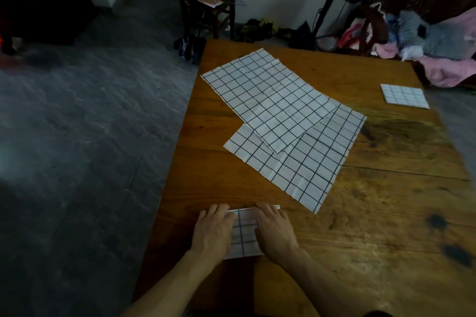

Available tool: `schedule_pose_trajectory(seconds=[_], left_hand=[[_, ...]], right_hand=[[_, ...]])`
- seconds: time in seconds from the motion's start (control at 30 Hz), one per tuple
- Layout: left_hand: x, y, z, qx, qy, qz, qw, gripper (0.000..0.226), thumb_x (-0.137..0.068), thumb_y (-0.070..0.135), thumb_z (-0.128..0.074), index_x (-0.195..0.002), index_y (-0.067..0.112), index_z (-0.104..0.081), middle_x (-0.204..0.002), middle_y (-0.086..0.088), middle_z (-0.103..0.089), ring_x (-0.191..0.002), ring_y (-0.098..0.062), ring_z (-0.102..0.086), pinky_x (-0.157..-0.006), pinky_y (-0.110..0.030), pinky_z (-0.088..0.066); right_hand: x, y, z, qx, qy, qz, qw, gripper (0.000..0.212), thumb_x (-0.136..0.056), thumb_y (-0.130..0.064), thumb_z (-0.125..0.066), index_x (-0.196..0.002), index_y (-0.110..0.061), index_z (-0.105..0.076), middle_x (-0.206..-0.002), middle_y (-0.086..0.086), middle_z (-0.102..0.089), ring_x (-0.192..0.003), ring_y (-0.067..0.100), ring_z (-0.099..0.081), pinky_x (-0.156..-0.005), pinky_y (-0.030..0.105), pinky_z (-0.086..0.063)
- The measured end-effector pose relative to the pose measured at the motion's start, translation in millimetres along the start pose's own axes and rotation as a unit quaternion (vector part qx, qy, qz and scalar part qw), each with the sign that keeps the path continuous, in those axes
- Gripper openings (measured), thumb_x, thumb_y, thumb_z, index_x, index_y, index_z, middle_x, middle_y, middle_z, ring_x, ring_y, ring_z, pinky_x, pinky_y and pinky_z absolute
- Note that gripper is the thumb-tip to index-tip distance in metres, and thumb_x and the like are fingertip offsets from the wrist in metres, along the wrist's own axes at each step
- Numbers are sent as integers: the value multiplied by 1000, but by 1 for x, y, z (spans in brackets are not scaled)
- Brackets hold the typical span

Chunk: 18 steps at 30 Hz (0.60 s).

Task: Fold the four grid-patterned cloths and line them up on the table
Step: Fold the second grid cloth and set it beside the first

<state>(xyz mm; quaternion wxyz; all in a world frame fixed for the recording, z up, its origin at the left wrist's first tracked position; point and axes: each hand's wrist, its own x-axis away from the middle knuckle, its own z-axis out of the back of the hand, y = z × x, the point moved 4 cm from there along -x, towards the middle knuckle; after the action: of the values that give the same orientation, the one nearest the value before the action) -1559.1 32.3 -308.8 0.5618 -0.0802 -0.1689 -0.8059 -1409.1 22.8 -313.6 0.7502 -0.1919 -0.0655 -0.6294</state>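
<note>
You are at the second of the four cloths. Your left hand point(212, 233) and your right hand point(274, 230) both lie flat on the folded cloth point(244, 233) at the near edge of the wooden table point(386, 213). The fingers of both hands are stretched forward and lie close together, with only small gaps; they press on the cloth and do not pinch it. The fingertips reach the far edge of the cloth, and only the middle strip of it shows between your hands. I judge that you are flattening the last fold.

One finished cloth point(404, 96) already lies near the far right edge of the table, well apart from your hands. Two cloths are not yet folded: the upper open cloth point(268, 95) lies in the middle of the table, and it partly covers the lower open cloth point(304, 162), which reaches nearer to you.

The next move, I think, is to carry the pressed cloth to the right and put it beside the finished one. Hold it by both sides, so that the layers do not open.
</note>
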Motion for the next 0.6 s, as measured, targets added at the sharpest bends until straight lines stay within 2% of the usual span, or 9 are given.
schedule_pose_trajectory(seconds=[0.13, 0.3, 0.43, 0.6], left_hand=[[-2, -5, -1, 3, 4, 3, 1000, 43, -93, 32, -59, -135, 28, -48, -140, 6, -40, -128, -18, -36, -105, -37, -34], [-4, -9, -3, 21, 6, 1, 1000, 48, -95, 36, -56, -141, 27, -44, -142, 7, -38, -130, -16, -35, -107, -35, -32], [-8, -8, -1, 9, 6, 8, 1000, 59, -93, 37, -60, -144, 26, -33, -141, 3, -40, -128, -19, -37, -106, -36, -33], [-19, -6, 5, -8, -19, 27, 999, 62, -86, 32, -68, -139, 25, -36, -138, 1, -42, -126, -21, -37, -105, -38, -34]], right_hand=[[-2, 11, 4, 7, 18, -20, 1000, 44, -90, -26, -60, -133, -26, -46, -139, -3, -43, -128, 18, -39, -110, 37, -32], [-3, 33, 10, 7, 45, -65, 997, 33, -94, -28, -53, -127, -25, -50, -129, -2, -48, -121, 19, -43, -105, 36, -36], [-7, 40, 9, 4, 42, -70, 997, 41, -92, -23, -57, -132, -26, -48, -133, -3, -49, -127, 20, -42, -109, 37, -35], [-18, 41, 11, 17, 11, -52, 998, 45, -90, -20, -61, -131, -26, -46, -131, -3, -47, -125, 20, -39, -109, 36, -32]])
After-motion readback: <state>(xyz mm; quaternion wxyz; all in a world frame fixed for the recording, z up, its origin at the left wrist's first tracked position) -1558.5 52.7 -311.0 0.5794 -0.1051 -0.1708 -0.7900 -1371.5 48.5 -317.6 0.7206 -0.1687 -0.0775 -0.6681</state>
